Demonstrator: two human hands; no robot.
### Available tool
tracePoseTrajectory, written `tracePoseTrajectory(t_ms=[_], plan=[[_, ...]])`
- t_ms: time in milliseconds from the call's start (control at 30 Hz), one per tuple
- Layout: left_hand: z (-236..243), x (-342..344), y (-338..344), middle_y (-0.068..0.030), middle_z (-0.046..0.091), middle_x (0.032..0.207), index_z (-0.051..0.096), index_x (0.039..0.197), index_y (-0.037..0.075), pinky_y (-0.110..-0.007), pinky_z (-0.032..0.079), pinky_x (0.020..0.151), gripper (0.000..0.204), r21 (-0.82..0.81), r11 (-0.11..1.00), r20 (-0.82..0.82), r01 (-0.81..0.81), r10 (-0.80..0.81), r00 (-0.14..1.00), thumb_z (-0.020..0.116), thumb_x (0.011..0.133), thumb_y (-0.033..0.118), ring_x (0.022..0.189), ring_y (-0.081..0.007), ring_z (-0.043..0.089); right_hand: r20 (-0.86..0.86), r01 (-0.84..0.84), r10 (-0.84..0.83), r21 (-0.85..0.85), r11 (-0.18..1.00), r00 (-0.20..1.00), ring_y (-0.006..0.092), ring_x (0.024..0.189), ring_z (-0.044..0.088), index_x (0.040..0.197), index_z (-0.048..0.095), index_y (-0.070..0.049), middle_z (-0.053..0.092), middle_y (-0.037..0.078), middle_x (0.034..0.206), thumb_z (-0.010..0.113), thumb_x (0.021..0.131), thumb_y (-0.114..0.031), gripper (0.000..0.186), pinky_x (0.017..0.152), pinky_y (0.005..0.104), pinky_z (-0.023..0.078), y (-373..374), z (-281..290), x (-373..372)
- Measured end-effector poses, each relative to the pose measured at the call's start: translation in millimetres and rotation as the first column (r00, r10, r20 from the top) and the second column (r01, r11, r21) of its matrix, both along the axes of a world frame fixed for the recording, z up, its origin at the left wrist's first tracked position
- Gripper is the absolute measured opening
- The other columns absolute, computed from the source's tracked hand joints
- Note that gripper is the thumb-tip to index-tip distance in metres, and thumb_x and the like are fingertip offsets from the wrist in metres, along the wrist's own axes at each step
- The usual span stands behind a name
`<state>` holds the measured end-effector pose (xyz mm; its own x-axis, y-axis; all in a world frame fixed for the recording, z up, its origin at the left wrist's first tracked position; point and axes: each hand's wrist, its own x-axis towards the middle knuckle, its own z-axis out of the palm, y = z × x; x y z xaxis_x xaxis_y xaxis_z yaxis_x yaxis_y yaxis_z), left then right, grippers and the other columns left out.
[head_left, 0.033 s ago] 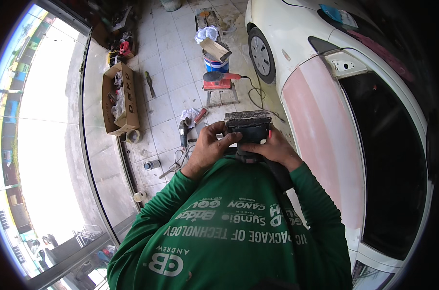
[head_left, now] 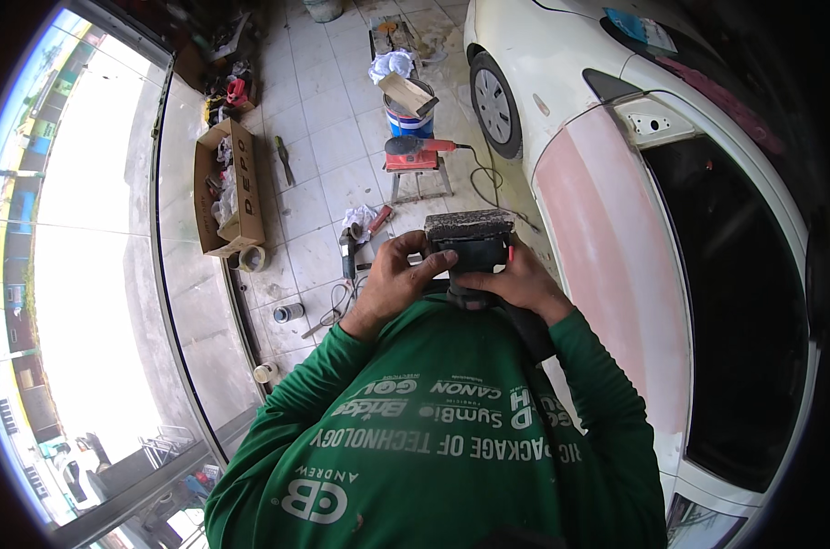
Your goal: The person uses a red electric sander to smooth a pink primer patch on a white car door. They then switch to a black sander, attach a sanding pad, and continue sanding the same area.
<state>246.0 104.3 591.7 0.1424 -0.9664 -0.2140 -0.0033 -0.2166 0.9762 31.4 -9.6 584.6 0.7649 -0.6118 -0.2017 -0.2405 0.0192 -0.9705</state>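
Almost nothing has moved since the earlier frame: the left sleeve and wrist seem a touch lower, while the sander (head_left: pixel 472 252) stays where it was, in front of the chest. Judging by what shows, the work is partway: the car door (head_left: pixel 587 220) carries broad pink patches beside a paler band, so its surface looks already worked over, though whether any of it is finished cannot be told. No sanding is under way on the door, since the sander is held well apart from it, its dark, worn pad (head_left: pixel 470 222) facing away from the body. Whatever is being done to the tool itself looks incomplete, as both hands are on it; whether the pad is loose or firmly fixed cannot be made out. The hands are close together, both closed on the sander. The left hand (head_left: pixel 398 277) bends in from its side with curled fingers near the pad and its thumb laid across the black casing. The right hand (head_left: pixel 526 282) wraps the opposite side, its thumb pointing inward lower down. Both elbows are bent and spread outward, the forearms slanting in toward the tool so that the wrists frame it.
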Motion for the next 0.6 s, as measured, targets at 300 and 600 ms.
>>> tracePoseTrajectory(t_ms=[300, 600], plan=[[36.9, 38.9, -28.6, -0.0178, 0.075, 0.109, 0.073, 0.114, -0.003, -0.039, 0.059, 0.080, 0.047, -0.462, 0.851, 0.645, 0.251, 0.128, 0.753, 0.089, 0.085, 0.030, 0.090, -0.0317, 0.075, 0.037, 0.004, 0.002, -0.181, 0.983, 0.999, 0.0305, 0.115, 0.073, 0.150, 0.037, 0.004, 0.074, 0.021, 0.123, 0.097, 0.074, -0.035, 0.105, 0.099, 0.0387, 0.055, 5.6, -10.6, 2.3], [-0.9, 57.5, -53.7, -0.0091, 0.075, 0.086, 0.075, 0.102, -0.002, -0.034, 0.056, 0.071, 0.027, -0.118, 0.985, 0.158, -0.124, 0.141, 0.977, 0.069, 0.104, 0.024, 0.080, -0.0168, 0.072, -0.035, -0.070, 0.063, -0.235, 0.969, 0.997, 0.0353, 0.114, 0.074, 0.163, 0.019, 0.007, 0.072, 0.023, 0.125, 0.096, 0.074, -0.034, 0.124, 0.097, 0.0399, 0.057, 8.3, 8.4, -0.1]])
